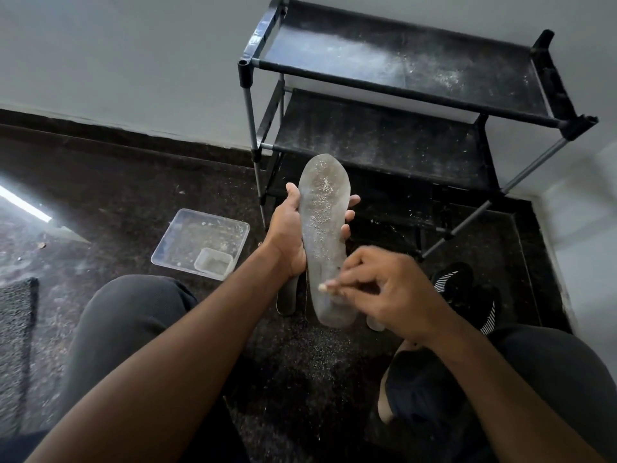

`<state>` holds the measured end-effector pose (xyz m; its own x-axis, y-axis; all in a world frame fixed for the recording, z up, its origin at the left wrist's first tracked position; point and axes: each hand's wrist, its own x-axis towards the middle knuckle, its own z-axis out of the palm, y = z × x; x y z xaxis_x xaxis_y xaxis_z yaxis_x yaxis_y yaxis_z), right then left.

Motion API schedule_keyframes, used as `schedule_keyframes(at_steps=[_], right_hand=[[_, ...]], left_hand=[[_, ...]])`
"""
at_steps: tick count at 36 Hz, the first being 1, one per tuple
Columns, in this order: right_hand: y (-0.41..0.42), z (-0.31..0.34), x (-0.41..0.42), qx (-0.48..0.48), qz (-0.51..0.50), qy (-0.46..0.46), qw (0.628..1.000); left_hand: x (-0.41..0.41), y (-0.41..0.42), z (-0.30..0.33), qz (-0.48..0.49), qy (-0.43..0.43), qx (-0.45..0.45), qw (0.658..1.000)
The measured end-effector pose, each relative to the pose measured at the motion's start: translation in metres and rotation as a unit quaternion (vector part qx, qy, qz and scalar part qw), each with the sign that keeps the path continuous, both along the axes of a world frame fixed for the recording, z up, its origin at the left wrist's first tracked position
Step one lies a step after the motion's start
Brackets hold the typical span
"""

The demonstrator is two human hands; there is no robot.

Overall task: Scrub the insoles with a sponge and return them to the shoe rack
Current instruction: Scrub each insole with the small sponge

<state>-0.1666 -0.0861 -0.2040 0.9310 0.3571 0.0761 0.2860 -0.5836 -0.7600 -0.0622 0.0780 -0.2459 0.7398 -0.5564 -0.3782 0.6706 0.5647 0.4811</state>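
From my head view, I am gripping the speckled insole (323, 235) upright in my left hand (287, 228), while my right hand (377, 289) is pinching a small pale scrap against its heel. The scrubbing is looking unfinished, and the shoe rack (414, 95) is sitting bare beyond.

Tray (187, 235) left of rack (417, 95); tub (213, 265) in tray.

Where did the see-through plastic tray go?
In the head view, the clear plastic tray sits on the dark floor, left of the left hand holding the insole, with a smaller tub inside.
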Motion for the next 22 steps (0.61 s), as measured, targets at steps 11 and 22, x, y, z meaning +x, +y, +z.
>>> schedule_keyframes(at_steps=[11, 22], right_hand=[[0.011, -0.005, -0.005, -0.128, 0.123, 0.035, 0.983], [0.013, -0.008, 0.005, -0.17, 0.065, 0.005, 0.983]], left_hand=[[0.0, 0.003, 0.005, 0.036, -0.006, 0.002, 0.999], [0.002, 0.002, 0.004, 0.034, -0.008, 0.011, 0.999]])
